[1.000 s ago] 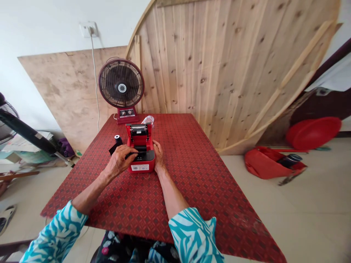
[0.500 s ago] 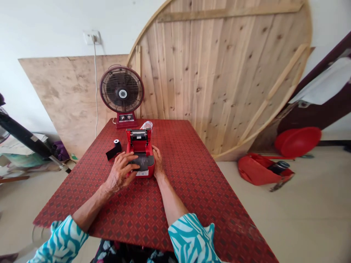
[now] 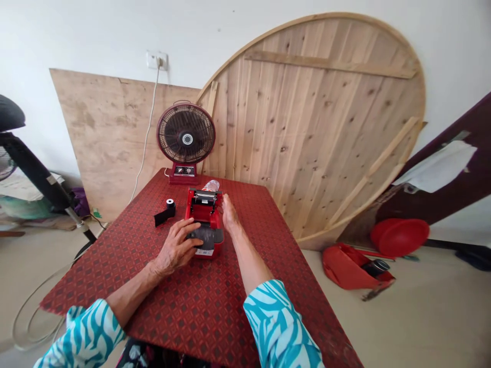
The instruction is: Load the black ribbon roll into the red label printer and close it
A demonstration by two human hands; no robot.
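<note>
A red label printer point(image 3: 218, 248) stands on the table with its lid point(image 3: 206, 196) raised; a dark roller shows inside the lid. My left hand point(image 3: 179, 243) lies over the left front of the printer, fingers spread, the tips touching the dark film-like sheet point(image 3: 207, 238) across its front. Against the right edge of the raised lid is my right hand point(image 3: 230, 213), its fingers stretched upward; the contact on the far side is hidden. To the left lies a roll of black ribbon point(image 3: 170, 207) with a white core, a strip unrolled from it.
Behind the printer a clear plastic bottle point(image 3: 211, 186) lies on the red patterned table point(image 3: 253, 245). A maroon fan point(image 3: 186, 139) stands at the back left. A round wooden board point(image 3: 307, 133) leans on the wall. On the floor at right are a red bag point(image 3: 341, 268) and red basin point(image 3: 401, 236).
My right hand has moved from the printer's lower right side up to the edge of the raised lid. My left hand stays on the front. The camera view has shifted.
</note>
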